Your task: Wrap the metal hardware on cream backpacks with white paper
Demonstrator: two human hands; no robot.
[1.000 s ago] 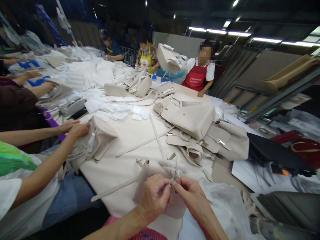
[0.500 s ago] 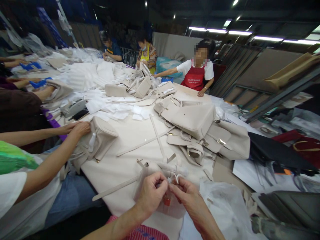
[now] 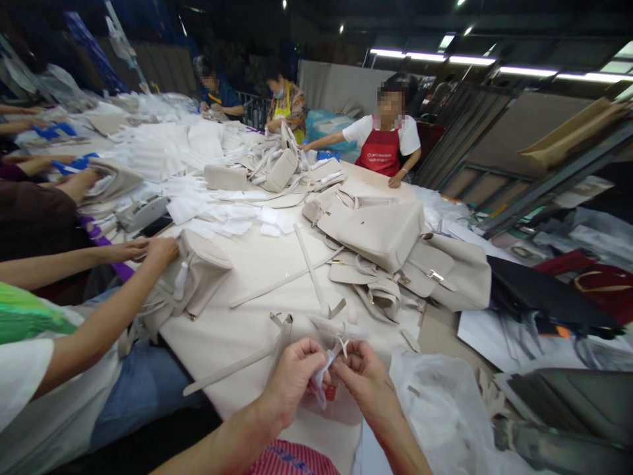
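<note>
My left hand [image 3: 297,377] is closed on a thin, whitish see-through wrap [image 3: 322,381], which hangs crumpled below its fingertips. Close beside it, the fingers of my right hand [image 3: 364,377] are pinched together; what lies between them is hidden. A thin white tie [image 3: 343,344] sticks up just above the right fingertips. Behind and below both hands lies a beige bag [image 3: 281,342], partly covered by them. Something small and orange-red [image 3: 330,394] shows between the hands, mostly hidden.
Beige straps [image 3: 309,264] lie across the pale table [image 3: 257,264]. Finished-looking beige bags [image 3: 376,231] are piled ahead to the right. At left, a co-worker's hands [image 3: 161,254] hold another bag [image 3: 205,264]. Clear plastic [image 3: 435,402] bulges at my right; a co-worker in a red apron [image 3: 378,155] stands across.
The whitish wrap now shows in my left fingers, drawn down from the bag's top. My hands have shifted slightly, and the white tie stands freer above the right fingers.
</note>
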